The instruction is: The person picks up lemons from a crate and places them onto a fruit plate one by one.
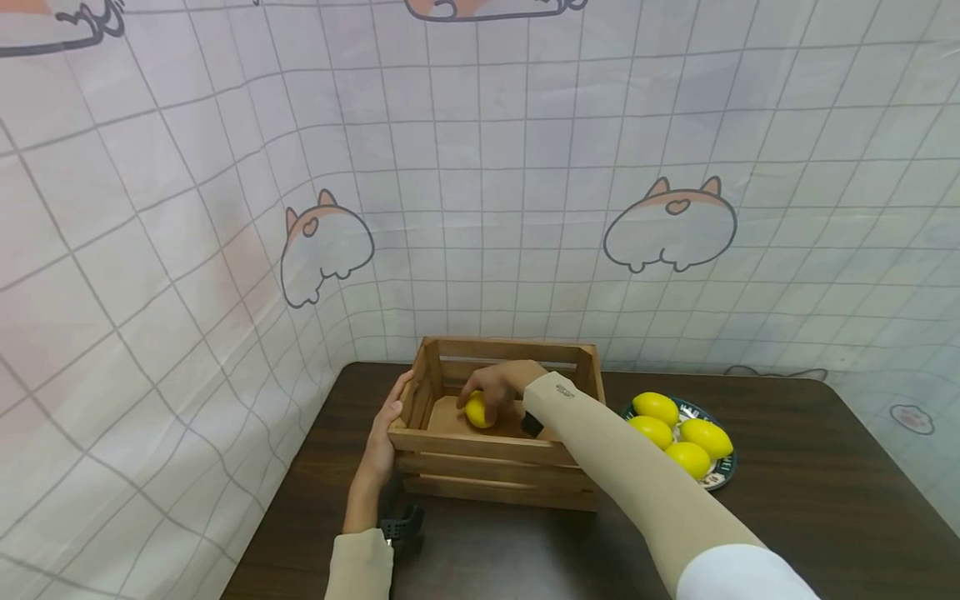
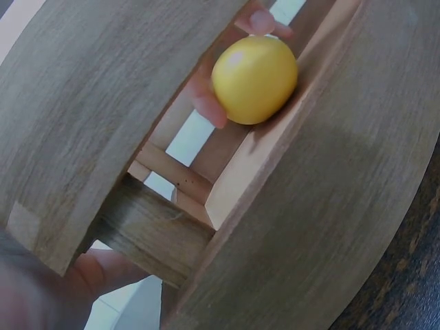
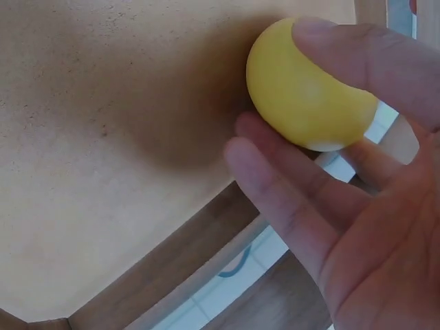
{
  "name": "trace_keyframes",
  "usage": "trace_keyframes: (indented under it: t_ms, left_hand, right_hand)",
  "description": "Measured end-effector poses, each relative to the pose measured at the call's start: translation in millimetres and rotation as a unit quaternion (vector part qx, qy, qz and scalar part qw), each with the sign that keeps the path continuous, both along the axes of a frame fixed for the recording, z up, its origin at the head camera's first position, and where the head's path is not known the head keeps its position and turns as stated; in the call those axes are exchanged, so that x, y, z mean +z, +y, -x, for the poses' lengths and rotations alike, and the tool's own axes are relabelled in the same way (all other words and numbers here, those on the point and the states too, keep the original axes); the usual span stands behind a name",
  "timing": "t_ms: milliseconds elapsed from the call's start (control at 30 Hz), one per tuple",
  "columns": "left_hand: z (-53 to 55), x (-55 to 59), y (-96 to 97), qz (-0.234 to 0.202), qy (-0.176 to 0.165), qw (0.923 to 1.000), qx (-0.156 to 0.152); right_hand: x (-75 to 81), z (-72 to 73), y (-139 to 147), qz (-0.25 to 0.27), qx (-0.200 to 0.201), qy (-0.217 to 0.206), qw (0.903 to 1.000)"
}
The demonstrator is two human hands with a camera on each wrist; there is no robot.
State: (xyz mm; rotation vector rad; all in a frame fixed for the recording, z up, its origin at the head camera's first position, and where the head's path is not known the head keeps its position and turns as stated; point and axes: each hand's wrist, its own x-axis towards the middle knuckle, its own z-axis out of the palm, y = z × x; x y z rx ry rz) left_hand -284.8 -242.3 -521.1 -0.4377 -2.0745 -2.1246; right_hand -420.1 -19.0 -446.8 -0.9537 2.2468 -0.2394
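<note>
A slatted wooden crate [image 1: 495,447] stands on the dark table, and my right hand [image 1: 497,385] reaches down inside it. Between the thumb and fingers of that hand is a yellow lemon [image 1: 478,411], low over the crate's floor; in the right wrist view the thumb lies on one side of the lemon [image 3: 306,89] and fingers on the other. My left hand [image 1: 381,433] grips the crate's left end near the front corner. The left wrist view shows part of this hand [image 2: 103,275] at the corner and the lemon [image 2: 254,81] through the slats.
To the crate's right, a patterned plate [image 1: 726,471] holds several lemons [image 1: 688,460]. My right forearm passes in front of the plate's left side. A thin dark cable [image 1: 780,372] lies at the table's back edge, before a white gridded curtain [image 1: 487,183].
</note>
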Motion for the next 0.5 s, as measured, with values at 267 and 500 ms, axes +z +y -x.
trace_keyframes:
  t_ms: [267, 500]
  left_hand:
    - [1.0, 0.3, -0.5, 0.002, 0.003, 1.0000, 0.003]
    - [-0.4, -0.5, 0.1, 0.008, 0.000, 1.0000, 0.003]
  right_hand:
    - [2.7, -0.4, 2.1, -0.006, -0.008, -0.025, 0.9996]
    - [0.0, 0.1, 2.2, 0.003, -0.010, -0.073, 0.9973]
